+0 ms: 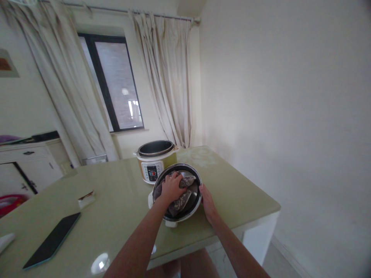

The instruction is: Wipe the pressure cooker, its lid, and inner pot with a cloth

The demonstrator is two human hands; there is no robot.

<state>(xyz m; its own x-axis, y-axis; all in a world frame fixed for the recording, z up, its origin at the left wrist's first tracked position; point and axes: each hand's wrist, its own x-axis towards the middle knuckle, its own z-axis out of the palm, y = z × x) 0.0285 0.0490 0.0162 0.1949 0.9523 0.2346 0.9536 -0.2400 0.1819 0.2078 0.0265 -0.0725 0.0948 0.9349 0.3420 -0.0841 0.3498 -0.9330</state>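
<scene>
The round lid (198,173) of an electric pressure cooker is tilted up near the table's front edge, its dark and metallic inside facing me. My left hand (172,188) presses a crumpled grey-brown patterned cloth (180,204) against that inside, fingers curled into the fabric. At the lid's right rim, my right hand (207,199) grips the edge; some of its fingers are hidden behind it. Just behind stands the pressure cooker (145,170), uncovered, with a dark inner pot and a control panel on its front. The lid overlaps part of its body.
On the greenish glossy table (116,193), a dark tablet (53,240) lies at the left. A small pale packet (86,199) rests beyond it. The table's right corner (276,208) is near a bare wall. Curtains and a window are behind.
</scene>
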